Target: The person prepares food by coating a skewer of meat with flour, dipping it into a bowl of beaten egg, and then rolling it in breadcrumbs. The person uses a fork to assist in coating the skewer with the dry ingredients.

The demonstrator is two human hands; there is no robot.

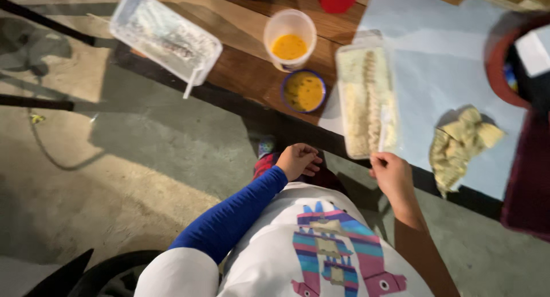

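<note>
Right hand [391, 174] pinches thin white plastic utensil [383, 128] over clear rectangular plastic container of pale food [365, 102] at wooden desk [246, 73] edge. Left hand [299, 160] curled loosely, empty. Steady container; keep utensil low.

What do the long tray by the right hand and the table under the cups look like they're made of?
The long tray looks like thin clear plastic: see-through walls, glossy glare. The table seems to be dark brown wood, with visible grain and a slight sheen. The right hand touches the tray's near end.
</note>
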